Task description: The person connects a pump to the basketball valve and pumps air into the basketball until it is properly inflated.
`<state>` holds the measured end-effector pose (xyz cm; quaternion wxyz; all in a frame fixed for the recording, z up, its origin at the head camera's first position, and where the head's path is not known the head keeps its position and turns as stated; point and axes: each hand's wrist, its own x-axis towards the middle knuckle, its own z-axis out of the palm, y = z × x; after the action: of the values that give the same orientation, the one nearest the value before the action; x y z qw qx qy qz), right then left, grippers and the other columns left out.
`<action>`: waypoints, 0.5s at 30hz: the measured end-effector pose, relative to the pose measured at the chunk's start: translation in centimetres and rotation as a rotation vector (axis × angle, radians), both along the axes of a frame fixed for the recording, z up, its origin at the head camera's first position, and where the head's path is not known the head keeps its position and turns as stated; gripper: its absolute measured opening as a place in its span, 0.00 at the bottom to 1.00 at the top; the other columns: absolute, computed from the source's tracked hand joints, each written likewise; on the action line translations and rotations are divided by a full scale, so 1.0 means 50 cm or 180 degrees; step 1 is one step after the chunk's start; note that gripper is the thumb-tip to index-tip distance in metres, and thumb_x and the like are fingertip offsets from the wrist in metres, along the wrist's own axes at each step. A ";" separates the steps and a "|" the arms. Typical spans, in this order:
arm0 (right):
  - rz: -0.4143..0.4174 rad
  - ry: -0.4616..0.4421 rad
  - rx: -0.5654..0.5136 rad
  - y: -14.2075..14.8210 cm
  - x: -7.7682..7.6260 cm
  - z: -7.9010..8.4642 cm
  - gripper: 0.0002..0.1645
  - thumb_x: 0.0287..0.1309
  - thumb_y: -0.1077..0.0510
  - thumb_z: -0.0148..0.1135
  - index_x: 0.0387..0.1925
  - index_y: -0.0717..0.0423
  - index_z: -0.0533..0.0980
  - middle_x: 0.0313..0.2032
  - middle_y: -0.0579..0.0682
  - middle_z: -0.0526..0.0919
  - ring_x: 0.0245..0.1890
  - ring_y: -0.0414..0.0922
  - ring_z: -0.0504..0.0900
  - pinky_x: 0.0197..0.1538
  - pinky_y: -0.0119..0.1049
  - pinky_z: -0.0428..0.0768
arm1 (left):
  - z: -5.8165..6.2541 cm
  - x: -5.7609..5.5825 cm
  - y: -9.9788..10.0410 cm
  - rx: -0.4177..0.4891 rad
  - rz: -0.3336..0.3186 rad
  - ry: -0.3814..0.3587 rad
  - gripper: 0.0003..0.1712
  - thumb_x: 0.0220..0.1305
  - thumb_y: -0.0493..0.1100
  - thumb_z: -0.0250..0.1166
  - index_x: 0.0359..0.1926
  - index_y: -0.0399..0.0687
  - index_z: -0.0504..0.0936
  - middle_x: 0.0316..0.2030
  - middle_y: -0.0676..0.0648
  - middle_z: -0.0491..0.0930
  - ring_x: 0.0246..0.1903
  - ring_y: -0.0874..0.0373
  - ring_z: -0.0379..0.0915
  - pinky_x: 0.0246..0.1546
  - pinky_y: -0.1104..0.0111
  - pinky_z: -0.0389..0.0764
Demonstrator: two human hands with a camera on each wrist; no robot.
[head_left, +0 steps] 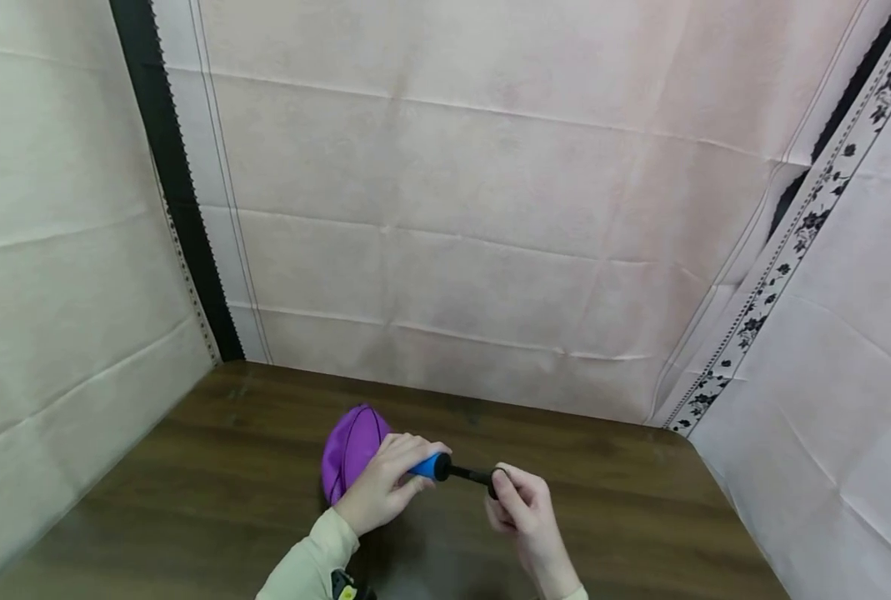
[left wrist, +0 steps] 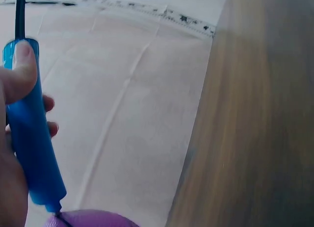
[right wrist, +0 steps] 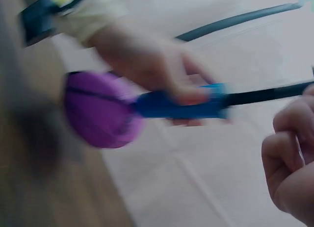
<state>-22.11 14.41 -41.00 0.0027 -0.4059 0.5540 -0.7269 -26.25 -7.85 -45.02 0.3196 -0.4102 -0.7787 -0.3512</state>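
Observation:
A blue hand pump (left wrist: 32,138) has its narrow nozzle end against a purple ball (head_left: 349,450) with dark seam lines. My left hand (head_left: 388,483) grips the pump's barrel, thumb near the rod end. From the barrel a black rod (right wrist: 265,94) sticks out to the right. My right hand (head_left: 523,512) pinches the black handle (head_left: 494,483) at the rod's far end, its fingers curled. In the head view the ball looks oval and is partly hidden behind my left hand; only its upper edge shows in the left wrist view.
Below both hands is a brown wood-grain table (head_left: 190,500). Pale cloth walls (head_left: 453,208) close in the back and both sides. A black strip (head_left: 182,183) runs down the left corner, and a floral border (head_left: 783,275) down the right.

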 end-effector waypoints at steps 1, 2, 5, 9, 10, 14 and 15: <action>-0.0086 -0.0122 0.0059 -0.008 -0.004 -0.007 0.21 0.73 0.70 0.34 0.20 0.65 0.54 0.13 0.52 0.50 0.09 0.50 0.46 0.12 0.32 0.48 | 0.001 0.001 0.005 -0.0001 0.0017 0.0042 0.28 0.57 0.41 0.68 0.59 0.56 0.74 0.45 0.56 0.81 0.44 0.63 0.74 0.50 0.64 0.67; -0.0170 -0.0210 0.0116 -0.017 -0.008 -0.016 0.21 0.74 0.68 0.35 0.20 0.66 0.54 0.13 0.53 0.50 0.10 0.50 0.46 0.12 0.34 0.47 | 0.002 0.003 0.009 -0.0015 0.0037 0.0079 0.28 0.56 0.41 0.68 0.59 0.56 0.75 0.44 0.56 0.81 0.43 0.63 0.74 0.49 0.64 0.67; -0.0253 -0.0375 0.0219 -0.032 -0.019 -0.040 0.21 0.74 0.66 0.37 0.21 0.68 0.55 0.13 0.55 0.50 0.11 0.51 0.46 0.13 0.39 0.44 | -0.003 0.007 0.020 -0.0094 0.0078 0.0137 0.26 0.58 0.43 0.67 0.58 0.56 0.75 0.43 0.56 0.81 0.42 0.64 0.74 0.49 0.64 0.67; -0.0220 -0.0496 0.0370 -0.030 -0.021 -0.047 0.20 0.74 0.66 0.38 0.22 0.69 0.56 0.13 0.55 0.50 0.10 0.45 0.47 0.13 0.35 0.46 | -0.007 0.006 0.020 -0.0208 0.0068 0.0151 0.25 0.59 0.46 0.66 0.58 0.56 0.75 0.44 0.56 0.81 0.44 0.63 0.74 0.50 0.64 0.68; -0.0197 -0.0540 0.0398 -0.027 -0.019 -0.042 0.20 0.74 0.66 0.38 0.22 0.69 0.57 0.13 0.55 0.50 0.11 0.46 0.47 0.13 0.34 0.47 | -0.007 0.005 0.018 -0.0218 0.0051 0.0136 0.25 0.59 0.46 0.66 0.58 0.56 0.75 0.44 0.56 0.81 0.45 0.63 0.74 0.51 0.64 0.68; -0.0138 -0.0269 0.0306 -0.008 -0.007 -0.013 0.20 0.73 0.69 0.37 0.21 0.69 0.57 0.13 0.53 0.51 0.10 0.48 0.47 0.14 0.32 0.49 | 0.004 -0.002 0.000 -0.0184 0.0045 0.0079 0.27 0.56 0.43 0.69 0.58 0.57 0.75 0.45 0.56 0.81 0.46 0.62 0.75 0.51 0.61 0.69; -0.0110 -0.0131 0.0235 -0.002 -0.003 -0.005 0.20 0.73 0.70 0.36 0.20 0.68 0.57 0.13 0.52 0.51 0.10 0.49 0.47 0.13 0.33 0.49 | 0.007 -0.004 -0.006 -0.0162 0.0071 0.0074 0.27 0.56 0.42 0.69 0.58 0.57 0.75 0.45 0.56 0.81 0.46 0.62 0.76 0.51 0.61 0.69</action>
<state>-22.27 14.32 -41.26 0.0166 -0.3809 0.5872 -0.7140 -26.43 -8.16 -44.64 0.3219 -0.4135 -0.7881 -0.3229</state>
